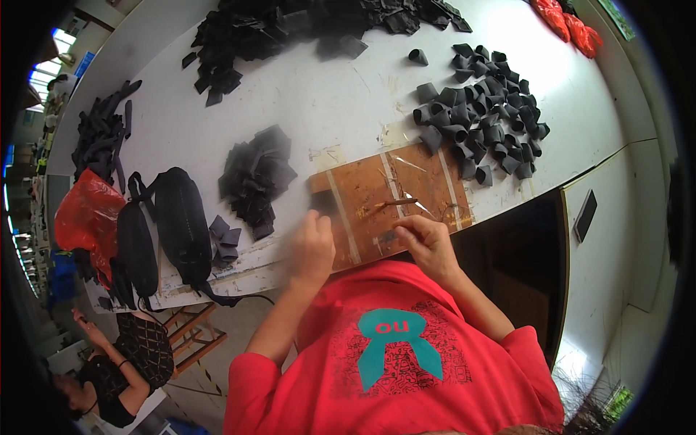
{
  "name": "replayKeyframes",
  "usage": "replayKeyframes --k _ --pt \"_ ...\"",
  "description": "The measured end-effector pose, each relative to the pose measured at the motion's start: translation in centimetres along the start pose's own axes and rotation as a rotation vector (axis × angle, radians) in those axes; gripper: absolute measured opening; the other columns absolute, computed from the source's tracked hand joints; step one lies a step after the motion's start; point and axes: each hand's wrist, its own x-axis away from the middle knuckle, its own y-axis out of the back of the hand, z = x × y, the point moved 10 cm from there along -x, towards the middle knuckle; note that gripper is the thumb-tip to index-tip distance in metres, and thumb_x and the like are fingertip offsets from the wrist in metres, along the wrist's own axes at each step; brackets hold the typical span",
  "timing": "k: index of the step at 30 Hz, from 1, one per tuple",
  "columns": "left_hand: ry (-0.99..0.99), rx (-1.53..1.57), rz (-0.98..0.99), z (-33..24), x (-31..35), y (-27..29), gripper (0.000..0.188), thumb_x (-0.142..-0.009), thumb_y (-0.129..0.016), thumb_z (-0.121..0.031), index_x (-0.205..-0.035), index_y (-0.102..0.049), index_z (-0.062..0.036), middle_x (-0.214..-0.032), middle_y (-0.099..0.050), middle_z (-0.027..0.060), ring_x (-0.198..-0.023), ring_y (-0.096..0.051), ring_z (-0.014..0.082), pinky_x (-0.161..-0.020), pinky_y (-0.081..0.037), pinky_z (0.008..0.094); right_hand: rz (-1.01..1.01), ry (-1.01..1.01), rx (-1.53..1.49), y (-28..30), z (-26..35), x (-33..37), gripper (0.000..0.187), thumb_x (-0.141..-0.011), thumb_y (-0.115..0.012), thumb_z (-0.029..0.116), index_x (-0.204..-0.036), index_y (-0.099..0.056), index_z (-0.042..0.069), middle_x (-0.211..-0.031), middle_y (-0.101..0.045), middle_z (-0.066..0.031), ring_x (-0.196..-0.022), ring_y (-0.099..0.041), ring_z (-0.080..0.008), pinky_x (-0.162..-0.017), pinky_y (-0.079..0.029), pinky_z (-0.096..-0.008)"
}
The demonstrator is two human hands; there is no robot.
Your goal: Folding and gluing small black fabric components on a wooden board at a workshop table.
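One board (362, 190), four large dark piles (255, 180)

Black bag (180, 225), red plastic bag (88, 210), wooden stool (199, 353), person (109, 384) apparently seated

The red shirt (312, 362) has short sleeves (525, 344). Black squiggles (455, 366) surround its blue-green shape (375, 355) with red letters (392, 329). Left hand (315, 243) and right hand (429, 246) are bare.
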Motion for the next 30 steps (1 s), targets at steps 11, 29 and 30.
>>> replayKeyframes --k 11,29,30 --pt "0.680 1.659 0.159 -2.7 1.2 -0.7 0.007 -0.085 -0.055 -0.008 -0.090 -0.052 -0.0033 -0.085 -0.057 0.0035 -0.072 -0.054 0.0104 -0.062 -0.045 0.0229 -0.059 0.213 -0.019 -2.3 5.6 0.4 0.020 -0.071 -0.067 0.009 -0.087 -0.060 0.000 -0.076 -0.058 -0.0109 -0.065 -0.059 -0.0231 -0.056 -0.046 -0.0304" --pt "0.447 1.610 0.077 -5.7 -0.9 0.9 0.009 -0.087 -0.049 -0.003 -0.096 -0.048 -0.0012 -0.088 -0.056 0.0047 -0.077 -0.054 0.0079 -0.069 -0.045 0.0206 -0.412 0.609 0.284 1.4 8.6 2.2 0.016 -0.064 -0.064 -0.003 -0.079 -0.060 0.002 -0.068 -0.054 -0.0061 -0.055 -0.053 -0.0153 -0.046 -0.042 -0.0262" --pt "0.455 1.527 0.076 -5.4 -0.9 0.7 0.010 -0.085 -0.053 -0.004 -0.094 -0.050 -0.0019 -0.085 -0.058 0.0053 -0.073 -0.056 0.0107 -0.066 -0.046 0.0238 -0.415 0.616 0.285 1.4 8.7 2.1 0.016 -0.064 -0.064 -0.003 -0.079 -0.060 0.002 -0.068 -0.054 -0.0061 -0.055 -0.053 -0.0153 -0.046 -0.042 -0.0262"
